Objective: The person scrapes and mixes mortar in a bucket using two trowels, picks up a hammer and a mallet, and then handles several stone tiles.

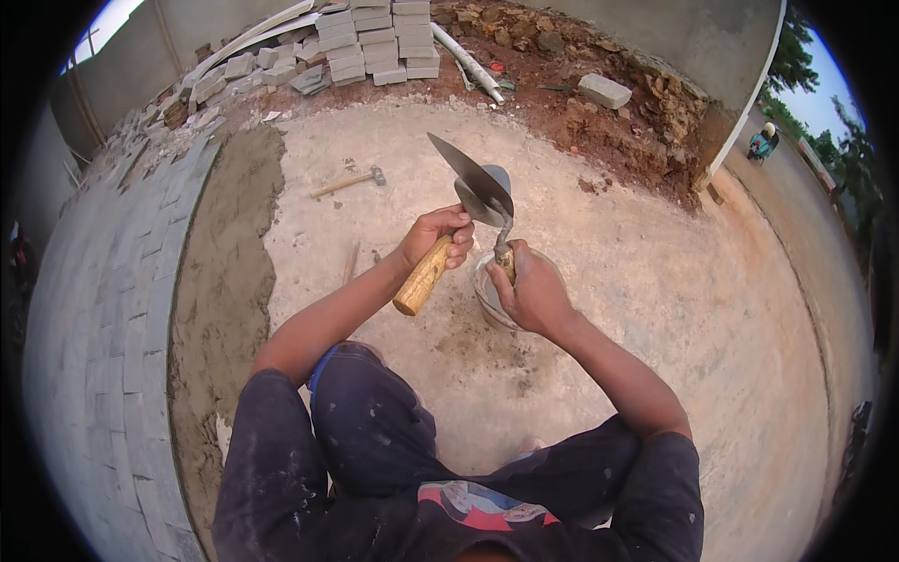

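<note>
My right hand (534,292) grips the wooden handle of a pointed trowel (465,170), its dark blade aimed up and to the left. My left hand (438,238) is closed around the upper end of a thick wooden-handled tool (421,277), which looks like a second trowel. A rounded grey blade shows partly behind the pointed one; the rest of it is hidden. Both blades overlap in front of me, and I cannot tell whether they touch. Just beneath my right hand stands a whitish bucket (489,304), partly covered by that hand.
A hammer (346,183) lies on the concrete floor (637,281), with a thin stick (351,260) nearer my left forearm. To the left runs a strip of wet mortar (225,262) beside laid grey pavers (112,347). Stacked blocks (375,42) and a white pipe (468,64) sit at the back.
</note>
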